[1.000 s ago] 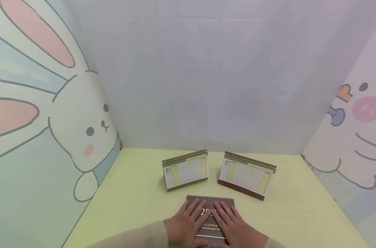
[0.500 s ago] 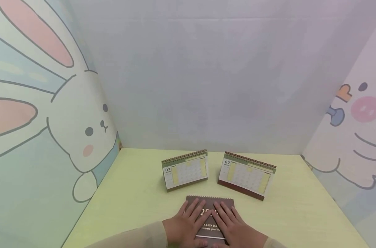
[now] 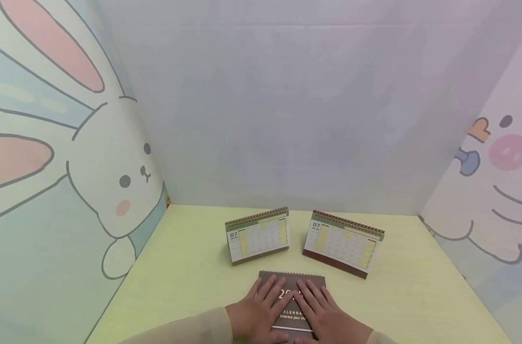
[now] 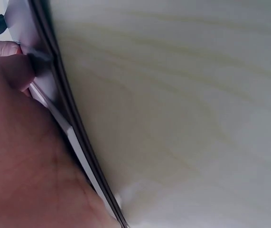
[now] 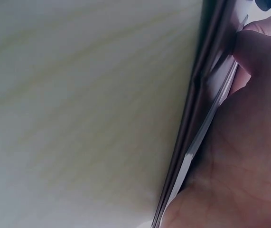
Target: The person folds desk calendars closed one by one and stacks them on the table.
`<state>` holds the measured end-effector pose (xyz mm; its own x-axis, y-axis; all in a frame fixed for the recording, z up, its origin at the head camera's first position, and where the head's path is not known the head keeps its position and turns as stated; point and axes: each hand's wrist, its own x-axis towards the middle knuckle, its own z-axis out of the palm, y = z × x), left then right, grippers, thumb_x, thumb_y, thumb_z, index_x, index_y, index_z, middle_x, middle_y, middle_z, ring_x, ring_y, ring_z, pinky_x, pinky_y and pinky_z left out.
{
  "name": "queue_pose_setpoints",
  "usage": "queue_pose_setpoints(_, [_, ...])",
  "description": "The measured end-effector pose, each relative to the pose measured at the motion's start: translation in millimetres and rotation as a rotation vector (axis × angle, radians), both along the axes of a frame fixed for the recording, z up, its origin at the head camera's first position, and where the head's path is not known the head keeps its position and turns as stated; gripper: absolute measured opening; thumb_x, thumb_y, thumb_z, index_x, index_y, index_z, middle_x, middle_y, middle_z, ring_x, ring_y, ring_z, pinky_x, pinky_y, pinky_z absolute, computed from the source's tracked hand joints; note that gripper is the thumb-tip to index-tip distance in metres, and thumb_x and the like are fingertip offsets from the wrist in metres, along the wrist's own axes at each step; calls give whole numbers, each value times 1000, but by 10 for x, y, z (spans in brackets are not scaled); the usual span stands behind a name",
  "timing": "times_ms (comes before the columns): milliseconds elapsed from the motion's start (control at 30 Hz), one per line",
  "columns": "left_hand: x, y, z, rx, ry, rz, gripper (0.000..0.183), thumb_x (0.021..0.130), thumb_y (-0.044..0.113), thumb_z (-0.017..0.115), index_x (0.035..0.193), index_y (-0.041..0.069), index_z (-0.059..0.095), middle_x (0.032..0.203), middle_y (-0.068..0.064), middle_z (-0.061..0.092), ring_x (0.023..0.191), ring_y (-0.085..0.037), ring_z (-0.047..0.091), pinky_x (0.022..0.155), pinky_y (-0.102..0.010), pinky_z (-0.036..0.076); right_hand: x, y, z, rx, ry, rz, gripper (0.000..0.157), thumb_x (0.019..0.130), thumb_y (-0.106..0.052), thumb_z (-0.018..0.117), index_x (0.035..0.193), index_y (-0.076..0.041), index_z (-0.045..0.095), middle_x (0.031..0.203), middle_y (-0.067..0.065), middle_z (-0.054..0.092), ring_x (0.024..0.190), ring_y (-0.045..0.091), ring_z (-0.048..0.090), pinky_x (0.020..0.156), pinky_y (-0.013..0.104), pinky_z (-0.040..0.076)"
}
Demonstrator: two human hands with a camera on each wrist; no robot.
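A dark brown spiral-bound desk calendar (image 3: pixel 292 313) lies flat at the front of the table, its coil toward the back. On its cover rests my left hand (image 3: pixel 261 313), fingers straight and spread. My right hand (image 3: pixel 323 313) lies the same way on the right half, the two index fingertips nearly meeting over the printed year. Both thumbs sit low on the calendar near the bottom of the head view. Each wrist view shows a palm, the left palm (image 4: pixel 35 156) and the right palm (image 5: pixel 239 156), against the calendar's thin layered edge.
Two more desk calendars stand propped up behind, the left one (image 3: pixel 258 236) and the right one (image 3: pixel 342 243), both showing month 07. They rest on the pale yellow table (image 3: pixel 179 267). A grey backdrop (image 3: pixel 287 110) closes the rear, with cartoon-printed side panels (image 3: pixel 110 191).
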<state>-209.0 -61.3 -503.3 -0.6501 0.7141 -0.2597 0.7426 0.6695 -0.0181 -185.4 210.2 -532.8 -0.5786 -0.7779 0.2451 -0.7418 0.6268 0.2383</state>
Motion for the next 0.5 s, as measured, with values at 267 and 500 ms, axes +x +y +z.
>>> queue_pose_setpoints(267, [-11, 8, 3, 10, -36, 15, 90, 103, 85, 26, 175, 33, 14, 185, 2, 13, 173, -25, 12, 136, -59, 27, 1, 4, -26, 20, 22, -11, 91, 105, -76, 44, 165, -7, 41, 179, 3, -24, 163, 17, -38, 127, 30, -36])
queue_pose_setpoints(500, [-18, 6, -24, -2, -32, 15, 90, 102, 86, 22, 175, 35, 11, 185, 3, 13, 174, -25, 11, 136, -59, 27, 6, 1, 5, 22, -4, -20, 91, 105, -75, 46, 166, -6, 40, 178, 2, -28, 162, 15, -40, 125, 30, -38])
